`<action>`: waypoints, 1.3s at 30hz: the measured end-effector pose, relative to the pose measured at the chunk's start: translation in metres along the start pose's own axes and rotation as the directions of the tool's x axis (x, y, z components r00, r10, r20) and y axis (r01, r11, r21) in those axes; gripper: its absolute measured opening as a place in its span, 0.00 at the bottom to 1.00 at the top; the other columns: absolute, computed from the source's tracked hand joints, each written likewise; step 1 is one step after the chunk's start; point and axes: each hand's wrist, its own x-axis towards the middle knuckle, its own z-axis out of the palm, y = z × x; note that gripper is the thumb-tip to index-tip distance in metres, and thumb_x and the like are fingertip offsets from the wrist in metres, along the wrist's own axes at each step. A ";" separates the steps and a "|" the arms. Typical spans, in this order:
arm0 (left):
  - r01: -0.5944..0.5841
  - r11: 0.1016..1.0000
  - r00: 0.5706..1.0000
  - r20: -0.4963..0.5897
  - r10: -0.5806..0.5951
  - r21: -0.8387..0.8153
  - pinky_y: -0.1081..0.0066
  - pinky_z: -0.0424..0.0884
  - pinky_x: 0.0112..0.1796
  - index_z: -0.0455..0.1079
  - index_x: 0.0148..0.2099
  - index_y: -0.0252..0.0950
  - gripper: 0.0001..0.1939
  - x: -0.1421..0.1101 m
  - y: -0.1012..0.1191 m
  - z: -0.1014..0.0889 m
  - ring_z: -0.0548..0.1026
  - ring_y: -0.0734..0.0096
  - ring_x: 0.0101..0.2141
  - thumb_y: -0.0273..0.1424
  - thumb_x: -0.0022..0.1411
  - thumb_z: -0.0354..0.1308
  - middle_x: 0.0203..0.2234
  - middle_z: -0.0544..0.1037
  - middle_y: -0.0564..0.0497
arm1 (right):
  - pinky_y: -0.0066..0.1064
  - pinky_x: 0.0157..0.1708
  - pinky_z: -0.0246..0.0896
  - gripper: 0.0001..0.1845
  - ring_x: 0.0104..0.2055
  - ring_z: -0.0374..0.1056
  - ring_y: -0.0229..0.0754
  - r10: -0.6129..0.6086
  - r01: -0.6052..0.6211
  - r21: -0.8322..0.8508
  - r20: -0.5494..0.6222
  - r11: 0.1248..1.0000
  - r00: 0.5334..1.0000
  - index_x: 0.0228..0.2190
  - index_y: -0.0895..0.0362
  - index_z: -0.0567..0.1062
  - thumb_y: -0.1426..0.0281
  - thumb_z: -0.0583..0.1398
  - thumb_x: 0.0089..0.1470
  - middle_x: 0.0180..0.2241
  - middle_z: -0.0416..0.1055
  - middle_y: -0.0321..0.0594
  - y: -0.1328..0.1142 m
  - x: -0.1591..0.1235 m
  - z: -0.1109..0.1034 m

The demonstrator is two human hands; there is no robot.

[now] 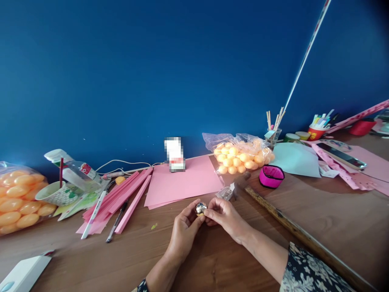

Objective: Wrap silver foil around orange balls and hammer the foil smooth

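Observation:
Over the near middle of the table, a small shiny silver ball (pixel 201 208) with a yellow-orange underside sits between my fingertips. My left hand (pixel 184 228) grips it from the left with thumb and fingers. The thumb and forefinger of my right hand (pixel 227 217) are closed in a pinch against its right side; whether they also hold a small piece cannot be made out. Just beyond my right hand lies a small clear bag (pixel 225 193) with tiny shiny bits inside. Pink paper sheets (pixel 184 182) are spread behind it.
Bags of orange balls stand at the back (pixel 237 156) and far left (pixel 21 198). Pink strips (pixel 121 198), pens and a tilted plastic bottle (pixel 82 170) lie left. To the right are a magenta fabric ring (pixel 271 177), a long wooden stick (pixel 282 217) and a phone (pixel 342 155).

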 end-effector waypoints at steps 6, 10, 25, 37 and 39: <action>0.020 0.997 0.999 0.044 -0.016 -0.073 0.62 0.67 0.48 0.66 0.51 0.33 0.27 -0.003 0.004 -0.003 0.72 0.59 0.46 0.33 0.47 0.64 0.44 0.76 0.44 | 0.32 0.34 0.66 0.15 0.28 0.68 0.36 -0.029 0.028 0.056 0.020 0.998 0.999 0.25 0.57 0.67 0.59 0.62 0.45 0.24 0.69 0.33 -0.003 -0.002 0.000; 0.022 0.994 0.999 0.048 -0.017 -0.103 0.63 0.69 0.45 0.67 0.49 0.33 0.25 -0.002 0.000 -0.005 0.73 0.59 0.44 0.34 0.48 0.63 0.44 0.76 0.42 | 0.32 0.33 0.66 0.16 0.28 0.68 0.37 -0.059 0.059 -0.011 0.023 0.998 0.998 0.25 0.57 0.67 0.58 0.62 0.45 0.24 0.69 0.34 -0.002 -0.003 0.002; -0.003 0.998 0.995 0.096 0.009 -0.068 0.57 0.67 0.47 0.64 0.52 0.35 0.23 0.000 0.001 -0.004 0.74 0.60 0.42 0.34 0.54 0.59 0.39 0.77 0.45 | 0.29 0.29 0.64 0.12 0.27 0.66 0.36 -0.154 0.159 -0.133 0.046 0.978 0.987 0.26 0.56 0.66 0.61 0.59 0.50 0.23 0.66 0.33 -0.001 -0.004 0.002; 0.044 0.963 0.991 0.132 -0.009 -0.264 0.65 0.69 0.44 0.68 0.48 0.34 0.18 0.002 -0.001 -0.007 0.74 0.66 0.39 0.32 0.54 0.60 0.38 0.76 0.45 | 0.27 0.26 0.64 0.09 0.27 0.65 0.36 -0.290 0.279 -0.304 0.012 0.911 0.957 0.31 0.56 0.67 0.62 0.57 0.52 0.27 0.66 0.35 -0.009 -0.005 0.000; 0.045 0.956 0.994 0.107 -0.014 -0.289 0.68 0.70 0.41 0.68 0.48 0.35 0.18 0.003 -0.001 -0.008 0.74 0.69 0.37 0.32 0.55 0.59 0.37 0.76 0.46 | 0.26 0.26 0.63 0.09 0.27 0.65 0.36 -0.375 0.329 -0.396 -0.041 0.857 0.926 0.32 0.56 0.66 0.63 0.55 0.53 0.28 0.66 0.35 -0.020 -0.006 -0.008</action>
